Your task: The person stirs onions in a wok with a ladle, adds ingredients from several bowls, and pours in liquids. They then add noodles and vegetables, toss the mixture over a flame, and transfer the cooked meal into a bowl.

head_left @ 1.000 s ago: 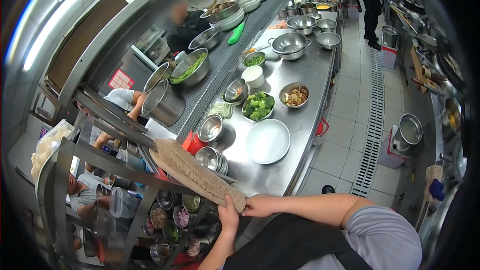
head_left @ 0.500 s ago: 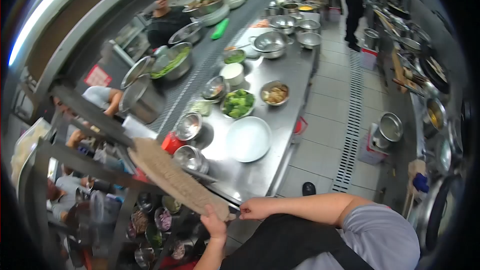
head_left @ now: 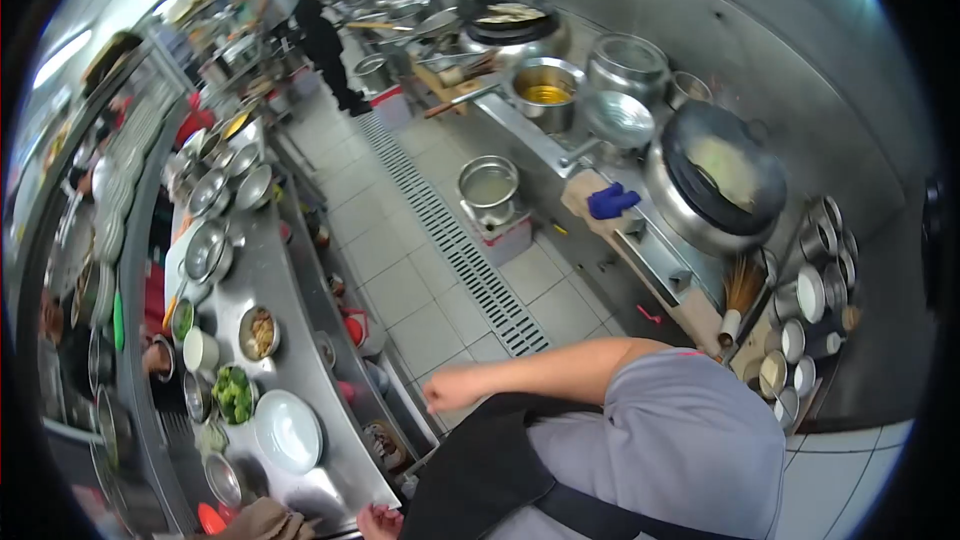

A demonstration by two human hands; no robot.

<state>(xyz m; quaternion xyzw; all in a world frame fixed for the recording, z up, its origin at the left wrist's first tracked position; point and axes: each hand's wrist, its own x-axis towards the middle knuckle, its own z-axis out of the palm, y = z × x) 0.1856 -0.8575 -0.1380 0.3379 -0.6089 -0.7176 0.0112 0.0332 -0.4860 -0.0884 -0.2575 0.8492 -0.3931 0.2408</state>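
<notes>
My right hand (head_left: 452, 390) hangs over the aisle beside the steel counter (head_left: 330, 420), its fingers curled into a loose fist with nothing seen in them. Only part of my left hand (head_left: 380, 522) shows at the bottom edge, by the counter's near corner; its fingers are mostly cut off. A folded brown cloth (head_left: 262, 520) lies just left of it. Closest on the counter are a white plate (head_left: 290, 432), a metal bowl (head_left: 228, 482), a bowl of broccoli (head_left: 234, 395) and a bowl of light brown pieces (head_left: 260, 332).
On the right, the stove line holds a steaming wok (head_left: 725, 175), a pot of yellow liquid (head_left: 546, 92), a ladle (head_left: 618, 120) and a blue cloth (head_left: 612, 202). A pot (head_left: 488, 183) stands on the floor beside the drain grate (head_left: 450, 230). Another person (head_left: 318, 25) works farther up.
The view has swung right toward the stoves. My left hand, which was on the brown cloth, now shows apart from it. My right hand has moved away from the counter corner.
</notes>
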